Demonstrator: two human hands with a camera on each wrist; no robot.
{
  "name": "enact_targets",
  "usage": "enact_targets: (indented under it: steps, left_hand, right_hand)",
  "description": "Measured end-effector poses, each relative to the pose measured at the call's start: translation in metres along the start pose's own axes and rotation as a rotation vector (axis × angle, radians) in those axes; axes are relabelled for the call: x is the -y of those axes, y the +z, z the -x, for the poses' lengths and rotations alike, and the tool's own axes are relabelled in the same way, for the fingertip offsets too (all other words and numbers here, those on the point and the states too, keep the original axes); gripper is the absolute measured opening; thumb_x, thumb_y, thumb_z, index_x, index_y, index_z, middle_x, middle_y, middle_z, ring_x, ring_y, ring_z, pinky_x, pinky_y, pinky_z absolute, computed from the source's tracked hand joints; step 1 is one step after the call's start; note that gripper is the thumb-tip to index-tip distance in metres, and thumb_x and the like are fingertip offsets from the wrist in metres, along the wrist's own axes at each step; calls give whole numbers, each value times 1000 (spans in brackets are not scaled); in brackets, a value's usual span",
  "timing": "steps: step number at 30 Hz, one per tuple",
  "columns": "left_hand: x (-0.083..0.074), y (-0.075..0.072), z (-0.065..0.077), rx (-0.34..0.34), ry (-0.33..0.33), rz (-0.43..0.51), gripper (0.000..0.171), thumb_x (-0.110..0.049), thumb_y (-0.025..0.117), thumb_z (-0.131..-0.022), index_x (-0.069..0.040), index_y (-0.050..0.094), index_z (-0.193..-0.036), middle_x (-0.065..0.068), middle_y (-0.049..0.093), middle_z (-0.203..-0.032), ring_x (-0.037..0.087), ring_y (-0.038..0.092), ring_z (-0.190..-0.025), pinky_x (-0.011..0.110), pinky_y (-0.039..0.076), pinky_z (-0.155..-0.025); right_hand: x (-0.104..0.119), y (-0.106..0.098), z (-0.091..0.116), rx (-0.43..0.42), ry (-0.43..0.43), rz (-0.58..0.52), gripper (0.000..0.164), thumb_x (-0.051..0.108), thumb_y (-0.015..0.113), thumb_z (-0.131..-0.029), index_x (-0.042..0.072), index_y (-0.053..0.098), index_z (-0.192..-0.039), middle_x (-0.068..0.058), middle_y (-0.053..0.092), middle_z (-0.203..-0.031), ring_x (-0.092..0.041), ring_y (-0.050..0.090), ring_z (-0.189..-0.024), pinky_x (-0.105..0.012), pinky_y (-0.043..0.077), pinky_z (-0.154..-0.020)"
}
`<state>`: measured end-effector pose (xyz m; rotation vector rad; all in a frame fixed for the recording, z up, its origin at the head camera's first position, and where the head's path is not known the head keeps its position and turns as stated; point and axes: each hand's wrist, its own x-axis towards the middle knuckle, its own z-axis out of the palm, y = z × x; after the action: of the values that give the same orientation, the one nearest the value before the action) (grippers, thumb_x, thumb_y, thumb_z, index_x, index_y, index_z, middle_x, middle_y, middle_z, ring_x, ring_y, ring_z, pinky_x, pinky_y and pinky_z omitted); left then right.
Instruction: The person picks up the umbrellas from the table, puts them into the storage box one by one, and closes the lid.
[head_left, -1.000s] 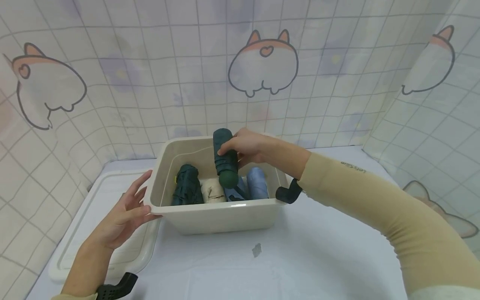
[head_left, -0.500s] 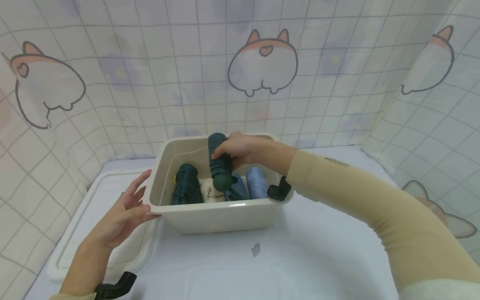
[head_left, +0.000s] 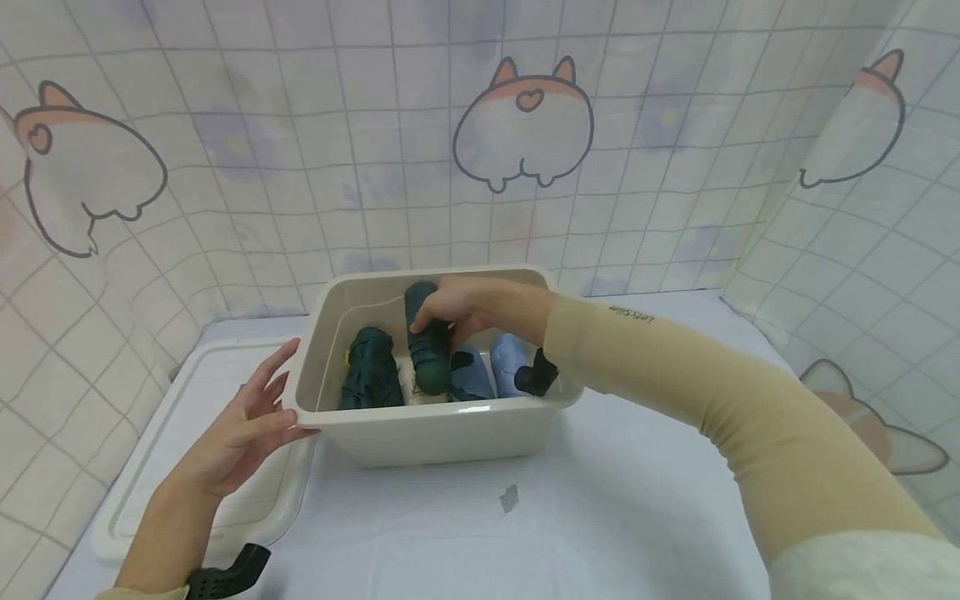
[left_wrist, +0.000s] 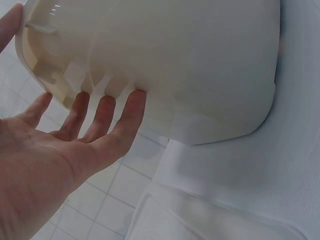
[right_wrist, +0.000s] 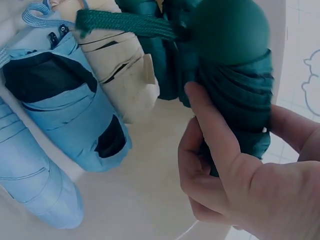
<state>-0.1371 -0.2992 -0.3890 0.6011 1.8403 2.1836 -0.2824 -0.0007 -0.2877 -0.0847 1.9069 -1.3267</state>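
My right hand [head_left: 461, 304] grips a folded dark green umbrella [head_left: 432, 375] inside a cream plastic storage box [head_left: 442, 437]. The umbrella's rounded green handle points toward me, and a woven green strap [right_wrist: 127, 25] hangs from it in the right wrist view. A second dark green umbrella [head_left: 371, 371] lies at the box's left side. Beside it are a cream umbrella [right_wrist: 122, 72], partly covered in the head view, a blue umbrella [head_left: 471, 379] and a light blue one [head_left: 506, 358]. My left hand [head_left: 240, 433] holds the box's left rim, its fingertips against the outer wall in the left wrist view.
A white lid [head_left: 168, 437] lies flat on the table at left, partly under my left forearm. White cloth [head_left: 615, 500] covers the table, with a small grey mark in front of the box. A tile-patterned curtain [head_left: 375, 167] stands close behind and along both sides.
My right hand has moved the green umbrella left and down, deeper into the box, over the cream umbrella. The left hand stays at the rim.
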Motion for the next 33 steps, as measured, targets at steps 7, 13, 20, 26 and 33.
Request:
enact_targets:
  steps: [7,13,20,26,33]
  left_hand:
    - [0,0,0,-1,-4,7,81,8,52,-101,-24,14,-166,9,30,-157,21,50,-134,42,53,-98]
    - [0,0,0,4,0,12,81,8,52,-101,-23,13,-166,8,28,-157,21,51,-134,41,53,-98]
    - [0,1,0,3,-2,14,81,8,51,-101,-24,13,-166,7,28,-158,19,50,-134,41,53,-98]
    - [0,1,0,-7,-9,6,81,8,51,-101,-24,14,-166,7,29,-157,19,48,-135,41,53,-98]
    - [0,2,0,-5,-7,11,81,8,51,-101,-24,14,-166,7,28,-158,19,43,-136,42,53,-98]
  right_hand:
    - [0,-5,8,31,12,50,81,3,65,-98,2,17,-162,-32,21,-162,-47,52,-130,-51,58,-84]
    - [2,-16,21,71,-13,170,73,16,69,-99,4,28,-159,-28,26,-161,-41,54,-129,-52,56,-91]
    - [-4,-35,40,48,-83,252,70,21,71,-99,3,29,-152,-17,43,-145,-35,56,-124,-45,57,-90]
    - [-15,-49,55,52,-167,324,58,25,70,-98,7,41,-145,-11,53,-136,-29,59,-119,-38,57,-90]
    - [-22,-59,75,33,-267,348,52,23,68,-100,7,46,-144,-11,54,-140,-29,58,-121,-41,55,-94]
